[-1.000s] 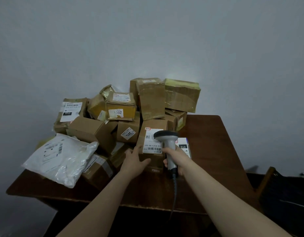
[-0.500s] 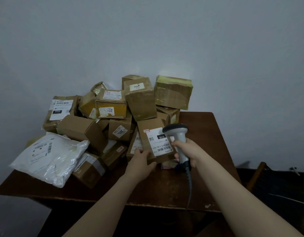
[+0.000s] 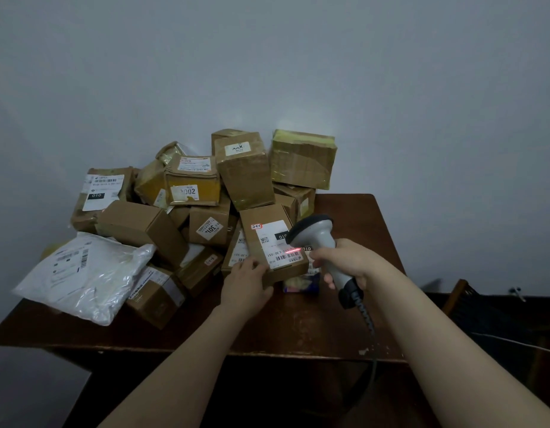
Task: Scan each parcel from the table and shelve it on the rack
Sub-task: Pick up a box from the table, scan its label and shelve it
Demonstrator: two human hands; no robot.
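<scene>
A small brown cardboard parcel [image 3: 261, 223] with a white shipping label is tilted up in front of the pile. My left hand [image 3: 245, 284] grips its lower left corner. My right hand [image 3: 347, 262] holds a grey handheld barcode scanner [image 3: 318, 239] by the handle, its head just right of the label. A red scan line [image 3: 293, 250] glows across the label above the barcode. The scanner's coiled cable [image 3: 368, 316] hangs down over the table's front edge.
A pile of several taped cardboard parcels [image 3: 245, 171] leans against the grey wall on the dark wooden table [image 3: 344, 322]. A white plastic mailer [image 3: 85, 278] lies at the left front. A small colourful packet [image 3: 301, 285] sits under the held parcel. Dark furniture [image 3: 496, 316] stands at right.
My left hand tilted the labelled parcel up and turned it toward me. The scanner shifted to the parcel's right, and its red line now lies on the label.
</scene>
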